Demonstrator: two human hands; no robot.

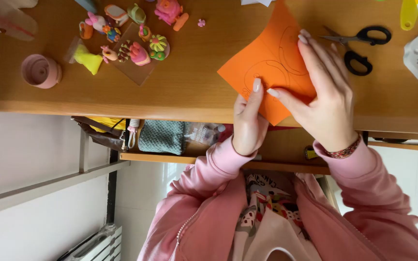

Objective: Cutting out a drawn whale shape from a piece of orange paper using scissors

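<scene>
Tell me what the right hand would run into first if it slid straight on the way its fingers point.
Probably the black-handled scissors: the right hand lies flat on the orange paper sheet, fingers pointing up-left, scissors just beside that line, so uncertain.

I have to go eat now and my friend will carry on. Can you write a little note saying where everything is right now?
Left hand: at the desk edge, fingers pinching the near edge of the orange paper sheet.
Right hand: flat on the sheet, pressing it down.
Sheet: lies on the wooden desk, one corner past the edge, pencil outlines drawn on it.
Black-handled scissors: on the desk beyond the right hand, untouched.
Done: outlines drawn.
Left: nothing is cut yet.
</scene>
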